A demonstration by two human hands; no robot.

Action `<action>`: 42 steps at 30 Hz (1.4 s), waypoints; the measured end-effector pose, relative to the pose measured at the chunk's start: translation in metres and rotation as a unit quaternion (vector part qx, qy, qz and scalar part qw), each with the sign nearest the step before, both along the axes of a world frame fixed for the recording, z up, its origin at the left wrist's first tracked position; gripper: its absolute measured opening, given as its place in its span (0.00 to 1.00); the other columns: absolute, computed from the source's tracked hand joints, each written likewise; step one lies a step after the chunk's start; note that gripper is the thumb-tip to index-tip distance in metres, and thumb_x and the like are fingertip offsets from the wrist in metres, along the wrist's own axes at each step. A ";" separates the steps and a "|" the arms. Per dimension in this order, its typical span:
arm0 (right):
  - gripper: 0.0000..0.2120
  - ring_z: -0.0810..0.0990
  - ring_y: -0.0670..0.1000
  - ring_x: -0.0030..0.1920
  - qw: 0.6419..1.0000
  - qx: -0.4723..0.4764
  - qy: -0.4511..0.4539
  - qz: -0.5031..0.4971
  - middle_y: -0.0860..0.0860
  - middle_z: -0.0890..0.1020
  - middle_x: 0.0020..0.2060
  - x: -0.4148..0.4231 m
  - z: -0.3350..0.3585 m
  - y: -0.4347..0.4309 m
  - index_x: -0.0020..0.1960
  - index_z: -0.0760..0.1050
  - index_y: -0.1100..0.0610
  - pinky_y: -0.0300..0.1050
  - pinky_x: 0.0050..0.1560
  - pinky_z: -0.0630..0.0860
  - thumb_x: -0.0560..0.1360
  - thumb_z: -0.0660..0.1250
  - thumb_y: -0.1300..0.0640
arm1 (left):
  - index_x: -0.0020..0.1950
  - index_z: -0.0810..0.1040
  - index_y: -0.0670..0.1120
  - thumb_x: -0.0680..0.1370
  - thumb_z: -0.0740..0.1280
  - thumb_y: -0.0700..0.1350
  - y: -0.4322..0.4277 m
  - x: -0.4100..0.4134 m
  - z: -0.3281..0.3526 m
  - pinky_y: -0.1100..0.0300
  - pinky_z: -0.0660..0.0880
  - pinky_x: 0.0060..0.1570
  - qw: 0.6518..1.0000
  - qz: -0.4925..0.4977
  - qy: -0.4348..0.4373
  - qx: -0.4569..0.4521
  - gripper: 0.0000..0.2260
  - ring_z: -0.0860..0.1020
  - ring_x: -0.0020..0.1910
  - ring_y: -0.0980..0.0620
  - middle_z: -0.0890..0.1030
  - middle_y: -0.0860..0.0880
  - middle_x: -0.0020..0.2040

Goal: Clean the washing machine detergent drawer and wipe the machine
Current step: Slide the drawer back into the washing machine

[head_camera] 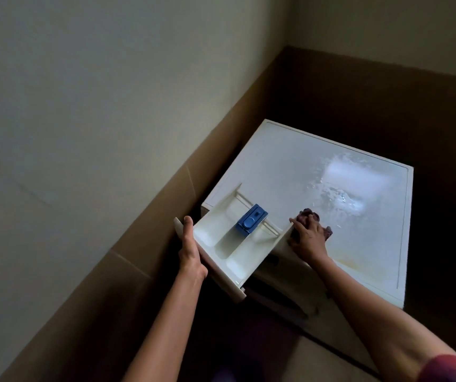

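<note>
White plastic drawer (229, 244) stands pulled out at the front left corner of the machine (317, 188), with a blue insert (251, 219) in its middle. The left hand (189, 249) grips the drawer's front panel, fingers wrapped around it. The right hand (309, 238) presses a dark cloth (308, 216) flat against the machine's front edge, just beside the drawer.

Single head-worn wide-angle view, looking forward and steeply down from above, close over the washing machine (317, 194) top, tilted, corner walls (83, 92) filling upper frame.
</note>
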State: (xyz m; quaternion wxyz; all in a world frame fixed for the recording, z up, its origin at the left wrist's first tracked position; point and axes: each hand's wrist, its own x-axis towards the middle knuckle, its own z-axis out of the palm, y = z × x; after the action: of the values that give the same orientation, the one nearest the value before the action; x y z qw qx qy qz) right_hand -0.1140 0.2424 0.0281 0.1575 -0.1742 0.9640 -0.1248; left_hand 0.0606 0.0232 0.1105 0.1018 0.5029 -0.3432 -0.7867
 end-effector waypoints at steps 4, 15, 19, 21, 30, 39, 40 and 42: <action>0.36 0.50 0.60 0.75 1.000 0.014 -0.003 0.027 0.57 0.53 0.77 0.004 0.001 -0.008 0.76 0.57 0.48 0.54 0.74 0.50 0.72 0.68 0.47 | 0.65 0.75 0.47 0.67 0.63 0.74 -0.003 0.022 -0.015 0.47 0.77 0.53 1.000 0.021 -0.018 0.009 0.38 0.79 0.55 0.43 0.81 0.43 0.58; 0.30 0.51 0.66 0.74 0.987 0.128 0.012 0.092 0.56 0.53 0.76 0.023 0.002 -0.054 0.74 0.59 0.43 0.60 0.69 0.57 0.74 0.65 0.42 | 0.61 0.77 0.46 0.64 0.65 0.74 -0.017 0.068 -0.062 0.46 0.75 0.58 0.996 0.034 -0.075 0.030 0.39 0.80 0.53 0.43 0.81 0.43 0.56; 0.27 0.50 0.66 0.74 0.987 0.139 0.018 0.073 0.55 0.56 0.76 0.027 0.000 -0.061 0.72 0.63 0.43 0.61 0.70 0.57 0.75 0.65 0.47 | 0.60 0.77 0.45 0.66 0.64 0.74 -0.020 0.080 -0.080 0.48 0.75 0.56 0.994 0.038 -0.088 0.047 0.37 0.80 0.53 0.43 0.81 0.43 0.56; 0.26 0.50 0.66 0.74 0.988 0.138 0.021 0.064 0.55 0.57 0.76 0.029 -0.001 -0.063 0.72 0.63 0.43 0.60 0.70 0.56 0.76 0.64 0.48 | 0.61 0.76 0.45 0.68 0.62 0.73 -0.021 0.082 -0.086 0.49 0.74 0.56 0.994 0.037 -0.088 0.051 0.36 0.78 0.54 0.44 0.79 0.44 0.58; 0.27 0.48 0.64 0.75 0.988 0.150 0.011 0.037 0.55 0.56 0.76 0.032 -0.001 -0.068 0.72 0.62 0.42 0.60 0.71 0.54 0.76 0.65 0.45 | 0.76 0.62 0.48 0.73 0.58 0.71 -0.024 0.069 -0.102 0.43 0.56 0.71 0.990 0.038 -0.122 0.065 0.39 0.63 0.73 0.43 0.64 0.44 0.75; 0.27 0.50 0.66 0.75 0.987 0.155 0.012 0.035 0.56 0.57 0.76 0.033 0.003 -0.072 0.71 0.62 0.43 0.61 0.71 0.56 0.75 0.66 0.46 | 0.76 0.63 0.49 0.74 0.55 0.72 -0.031 0.063 -0.111 0.46 0.58 0.71 0.992 0.040 -0.100 0.066 0.38 0.63 0.73 0.45 0.65 0.46 0.75; 0.27 0.50 0.65 0.75 0.987 0.155 0.012 0.034 0.55 0.57 0.76 0.033 0.004 -0.072 0.71 0.62 0.43 0.61 0.71 0.56 0.75 0.67 0.46 | 0.76 0.63 0.50 0.74 0.55 0.72 -0.032 0.063 -0.109 0.47 0.58 0.71 0.993 0.046 -0.093 0.064 0.37 0.64 0.73 0.45 0.66 0.47 0.74; 0.27 0.50 0.65 0.75 0.987 0.158 0.010 0.030 0.55 0.57 0.76 0.033 0.004 -0.073 0.71 0.62 0.43 0.61 0.71 0.56 0.75 0.67 0.47 | 0.76 0.63 0.50 0.73 0.55 0.72 -0.034 0.061 -0.113 0.47 0.60 0.70 0.993 0.056 -0.082 0.059 0.38 0.65 0.72 0.46 0.68 0.50 0.72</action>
State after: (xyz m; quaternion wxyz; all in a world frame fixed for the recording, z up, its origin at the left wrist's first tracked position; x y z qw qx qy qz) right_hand -0.0812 0.1695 0.0319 0.1767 -0.1778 0.9674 0.0356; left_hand 0.1219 -0.0110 -0.0021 0.0873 0.5895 -0.2746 -0.7547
